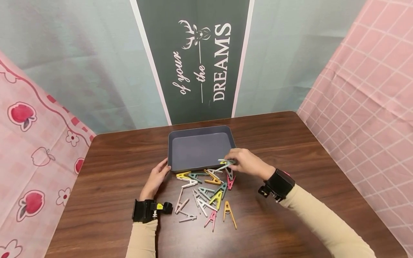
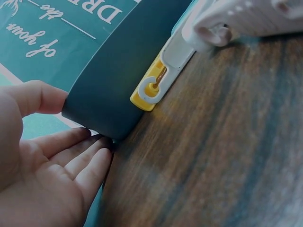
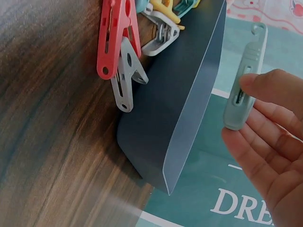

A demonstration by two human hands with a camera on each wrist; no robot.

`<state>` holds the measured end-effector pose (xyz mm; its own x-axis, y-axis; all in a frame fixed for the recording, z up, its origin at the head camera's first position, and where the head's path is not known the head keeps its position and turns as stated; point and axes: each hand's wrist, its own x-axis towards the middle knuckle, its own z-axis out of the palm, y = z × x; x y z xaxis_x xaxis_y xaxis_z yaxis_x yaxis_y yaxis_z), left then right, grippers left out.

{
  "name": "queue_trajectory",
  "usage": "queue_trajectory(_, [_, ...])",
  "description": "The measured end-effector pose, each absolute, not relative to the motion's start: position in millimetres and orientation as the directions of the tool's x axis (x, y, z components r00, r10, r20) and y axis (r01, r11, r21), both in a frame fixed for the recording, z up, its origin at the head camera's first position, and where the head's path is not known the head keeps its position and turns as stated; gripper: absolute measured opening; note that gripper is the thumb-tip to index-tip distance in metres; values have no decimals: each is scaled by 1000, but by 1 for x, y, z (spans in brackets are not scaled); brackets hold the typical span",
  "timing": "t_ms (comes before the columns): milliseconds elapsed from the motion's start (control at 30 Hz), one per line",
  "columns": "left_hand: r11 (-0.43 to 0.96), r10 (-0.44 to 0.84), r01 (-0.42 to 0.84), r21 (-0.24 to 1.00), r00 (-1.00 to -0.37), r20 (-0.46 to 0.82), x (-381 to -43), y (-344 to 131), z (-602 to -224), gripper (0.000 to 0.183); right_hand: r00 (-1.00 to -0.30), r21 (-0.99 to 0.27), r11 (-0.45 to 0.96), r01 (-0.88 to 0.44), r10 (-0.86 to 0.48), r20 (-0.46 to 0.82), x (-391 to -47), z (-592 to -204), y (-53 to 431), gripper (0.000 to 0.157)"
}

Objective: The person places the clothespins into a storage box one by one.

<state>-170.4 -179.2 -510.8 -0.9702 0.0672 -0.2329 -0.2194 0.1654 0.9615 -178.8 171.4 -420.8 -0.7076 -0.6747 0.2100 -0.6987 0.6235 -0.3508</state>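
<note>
The left hand (image 1: pixel 157 177) rests at the near left corner of a dark grey rectangular tray (image 1: pixel 200 148), its fingers fairly straight, the thumb touching the upper edge and the fingertips the lower part of the corner. The right hand (image 1: pixel 244 162) pinches a pale green clothespin (image 3: pixel 244 82) between thumb and fingertips, holding it above the tray's near right corner. A small bit of yellow shows just beside that clothespin in the head view, though the fingers crowd the spot and I can't fairly say whether it lies in the tray. Along the tray's near wall, outside it, lie a yellow clothespin (image 2: pixel 142 97) with a white clothespin (image 2: pixel 177 54) against it, then a grey clothespin (image 3: pixel 124 75) touching a red clothespin (image 3: pixel 116 38) by the right end. Nearer the person, more clothespins are scattered loosely on the dark wooden table (image 1: pixel 277 215), among them a pink clothespin (image 1: pixel 213 216) and, just to its right, an orange clothespin (image 1: pixel 231 217). Behind the table hangs a dark green panel (image 1: pixel 193 107) lettered in white.
</note>
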Motion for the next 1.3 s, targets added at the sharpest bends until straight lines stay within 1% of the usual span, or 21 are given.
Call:
queue_trajectory(133, [156, 73, -223, 962, -969, -237, -170, -179, -511, 53, -721, -378, 623, -685, -655, 227, -185, -422, 171, 22])
queue_trajectory(300, [170, 70, -224, 960, -969, -239, -171, -180, -510, 54, -750, -397, 645, -653, -626, 214, -194, -422, 169, 22])
queue_trajectory(467, [174, 76, -213, 961, -970, -229, -172, -180, -509, 54, -772, -386, 673, -630, -598, 217, -203, -424, 166, 22])
queue_trajectory(567, [170, 76, -208, 963, -972, -223, -173, -179, -509, 54, -779, -372, 690, -621, -594, 198, -208, -424, 163, 22])
queue_trajectory(800, [168, 69, -211, 963, -972, -225, -172, -179, -511, 53, -777, -348, 703, -620, -614, 142, -215, -428, 160, 23])
queue_trajectory(1033, [178, 64, -208, 962, -973, -222, -171, -180, -511, 53, -774, -328, 710, -623, -620, 128, -223, -434, 158, 22])
queue_trajectory(1300, [180, 77, -207, 962, -972, -224, -171, -180, -511, 53, -786, -298, 741, -602, -616, 56, -229, -440, 159, 23])
